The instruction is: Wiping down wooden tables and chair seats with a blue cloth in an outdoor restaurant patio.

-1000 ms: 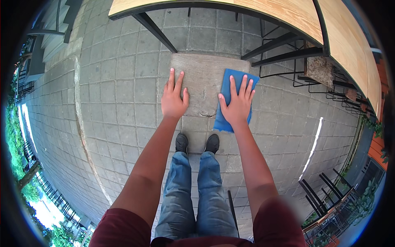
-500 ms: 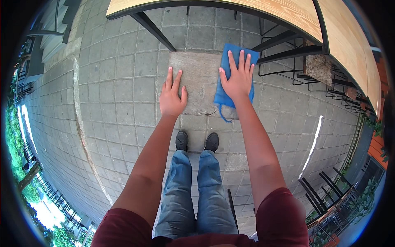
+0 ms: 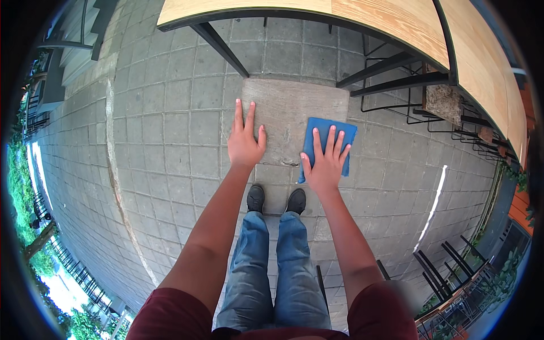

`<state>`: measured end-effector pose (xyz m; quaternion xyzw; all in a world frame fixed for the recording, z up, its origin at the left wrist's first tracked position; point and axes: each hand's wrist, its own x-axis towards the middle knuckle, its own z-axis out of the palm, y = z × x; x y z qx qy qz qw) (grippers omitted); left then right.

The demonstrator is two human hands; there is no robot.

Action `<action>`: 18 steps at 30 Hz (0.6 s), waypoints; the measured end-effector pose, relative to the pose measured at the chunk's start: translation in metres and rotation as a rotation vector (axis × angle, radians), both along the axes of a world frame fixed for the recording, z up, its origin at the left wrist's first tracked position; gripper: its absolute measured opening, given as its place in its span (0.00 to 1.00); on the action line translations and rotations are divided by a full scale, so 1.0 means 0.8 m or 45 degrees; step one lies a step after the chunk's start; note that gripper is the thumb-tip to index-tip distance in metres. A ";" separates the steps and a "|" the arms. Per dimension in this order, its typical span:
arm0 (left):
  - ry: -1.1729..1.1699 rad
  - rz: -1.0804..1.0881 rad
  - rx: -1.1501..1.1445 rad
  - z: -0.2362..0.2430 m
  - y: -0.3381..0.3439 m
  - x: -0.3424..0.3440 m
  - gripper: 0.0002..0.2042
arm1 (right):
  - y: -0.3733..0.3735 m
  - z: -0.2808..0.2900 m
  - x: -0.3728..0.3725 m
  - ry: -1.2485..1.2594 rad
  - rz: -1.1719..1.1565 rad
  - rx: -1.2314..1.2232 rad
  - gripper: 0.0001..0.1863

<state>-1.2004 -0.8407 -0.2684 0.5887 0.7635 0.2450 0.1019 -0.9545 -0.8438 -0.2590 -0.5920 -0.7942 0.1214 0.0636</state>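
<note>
While outdoors on grey pavers (image 3: 164,130): square stone tabletop (image 3: 289,107) w/ blue cloth (image 3: 317,133).

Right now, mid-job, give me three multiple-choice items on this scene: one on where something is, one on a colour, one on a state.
1. Where is the cloth?
A. Under the right hand, on the grey slab
B. Under the left hand
C. On the wooden tabletop

2. What colour is the cloth?
A. Red
B. Blue
C. White

3. How does the left hand lie?
A. Clenched in a fist
B. Gripping a table leg
C. Flat, fingers out, on the slab

Answers:
1. A: the right hand lies spread over the cloth on the right part of the slab, while the wooden tabletop is bare.
2. B: the cloth shows plain blue around the fingers.
3. C: the left palm is pressed flat on the bare slab with the fingers straight, holding nothing.
</note>
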 end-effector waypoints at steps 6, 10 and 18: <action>-0.007 0.007 -0.031 0.003 0.003 0.005 0.34 | 0.137 -0.009 -0.038 -0.004 -0.047 0.204 0.39; -0.005 0.013 -0.020 0.001 0.003 0.004 0.34 | 0.208 -0.018 -0.063 -0.056 -0.033 0.265 0.38; -0.017 0.012 -0.044 0.003 0.001 0.003 0.35 | 0.149 -0.012 -0.062 0.015 -0.054 0.253 0.38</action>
